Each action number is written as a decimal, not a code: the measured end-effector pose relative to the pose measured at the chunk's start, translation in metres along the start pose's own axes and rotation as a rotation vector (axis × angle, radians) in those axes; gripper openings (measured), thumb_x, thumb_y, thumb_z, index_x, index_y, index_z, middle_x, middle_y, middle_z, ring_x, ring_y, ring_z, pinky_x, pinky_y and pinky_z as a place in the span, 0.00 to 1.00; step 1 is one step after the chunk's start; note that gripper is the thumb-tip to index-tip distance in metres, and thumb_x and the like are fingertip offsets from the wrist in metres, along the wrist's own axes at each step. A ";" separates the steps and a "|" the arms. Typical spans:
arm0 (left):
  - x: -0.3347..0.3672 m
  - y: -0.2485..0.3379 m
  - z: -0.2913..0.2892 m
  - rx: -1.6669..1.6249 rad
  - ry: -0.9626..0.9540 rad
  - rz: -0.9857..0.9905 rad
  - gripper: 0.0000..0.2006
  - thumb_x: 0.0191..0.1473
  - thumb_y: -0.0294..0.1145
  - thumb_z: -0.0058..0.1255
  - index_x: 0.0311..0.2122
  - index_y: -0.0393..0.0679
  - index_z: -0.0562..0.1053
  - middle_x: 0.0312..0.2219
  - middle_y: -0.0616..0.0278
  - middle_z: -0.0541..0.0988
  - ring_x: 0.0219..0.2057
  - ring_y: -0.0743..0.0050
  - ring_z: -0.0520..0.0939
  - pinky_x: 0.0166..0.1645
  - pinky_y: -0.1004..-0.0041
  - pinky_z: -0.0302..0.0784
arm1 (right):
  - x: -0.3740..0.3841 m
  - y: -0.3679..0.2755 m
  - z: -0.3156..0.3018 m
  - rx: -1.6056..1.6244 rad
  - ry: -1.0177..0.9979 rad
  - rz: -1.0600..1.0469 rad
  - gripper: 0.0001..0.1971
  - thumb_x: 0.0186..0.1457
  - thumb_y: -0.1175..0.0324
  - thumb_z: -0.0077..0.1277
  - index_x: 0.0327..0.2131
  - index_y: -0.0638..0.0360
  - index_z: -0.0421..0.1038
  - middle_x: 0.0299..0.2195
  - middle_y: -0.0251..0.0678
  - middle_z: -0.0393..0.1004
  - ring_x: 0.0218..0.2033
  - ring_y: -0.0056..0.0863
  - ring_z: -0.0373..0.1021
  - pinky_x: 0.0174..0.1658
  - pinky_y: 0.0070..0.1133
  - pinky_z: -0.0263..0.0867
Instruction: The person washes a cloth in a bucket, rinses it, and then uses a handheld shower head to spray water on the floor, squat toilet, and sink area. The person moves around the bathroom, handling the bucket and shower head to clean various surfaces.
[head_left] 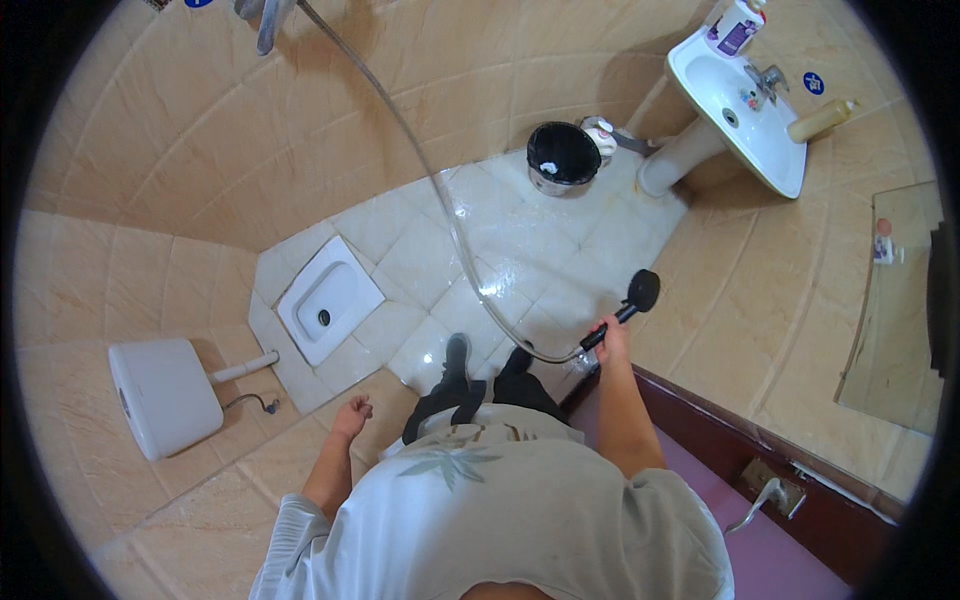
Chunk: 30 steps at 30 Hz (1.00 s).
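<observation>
My right hand is closed round the black handle of a shower head, held out to the right with its round black head pointing away from me. A grey flexible hose runs from the handle's lower end up to a wall tap at the upper left. My left hand hangs at my left side, fingers curled in, with nothing visible in it. A white squat toilet lies in the floor ahead and to the left of that hand.
Wet, shiny white tiles cover the floor. A black-lined bin stands by the far wall, beside the white washbasin on its pedestal. A white cistern is on the left wall. At my right are a mirror and a door handle.
</observation>
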<state>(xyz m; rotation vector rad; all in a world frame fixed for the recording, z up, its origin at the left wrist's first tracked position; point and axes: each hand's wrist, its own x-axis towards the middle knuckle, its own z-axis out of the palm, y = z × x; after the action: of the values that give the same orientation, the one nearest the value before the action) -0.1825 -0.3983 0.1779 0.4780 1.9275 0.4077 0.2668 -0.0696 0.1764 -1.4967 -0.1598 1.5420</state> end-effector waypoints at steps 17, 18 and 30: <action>0.001 0.076 0.031 0.058 -0.012 -0.017 0.18 0.47 0.26 0.41 0.44 0.31 0.64 0.30 0.54 0.74 0.29 0.71 0.76 0.36 0.75 0.70 | 0.097 -0.155 -0.066 0.066 0.461 -0.657 0.11 0.45 0.79 0.37 0.34 0.59 0.51 0.18 0.33 0.59 0.15 0.23 0.60 0.18 0.20 0.62; 0.000 0.077 0.032 0.051 -0.003 -0.012 0.18 0.47 0.26 0.41 0.44 0.31 0.64 0.30 0.54 0.75 0.29 0.71 0.76 0.36 0.75 0.70 | 0.099 -0.160 -0.058 0.100 0.425 -0.628 0.11 0.45 0.79 0.37 0.34 0.58 0.51 0.18 0.33 0.59 0.15 0.23 0.60 0.18 0.20 0.62; 0.048 0.076 0.039 0.165 -0.077 0.064 0.15 0.47 0.28 0.43 0.41 0.33 0.66 0.27 0.54 0.76 0.27 0.72 0.76 0.34 0.76 0.71 | 0.134 -0.184 -0.023 0.013 0.237 -0.419 0.10 0.46 0.78 0.37 0.32 0.56 0.50 0.18 0.33 0.58 0.15 0.22 0.59 0.18 0.19 0.61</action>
<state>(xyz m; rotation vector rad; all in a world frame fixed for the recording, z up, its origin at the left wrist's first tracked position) -0.1533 -0.3061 0.1620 0.6551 1.8833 0.2686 0.4073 0.1096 0.1976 -1.5089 -0.3029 1.0246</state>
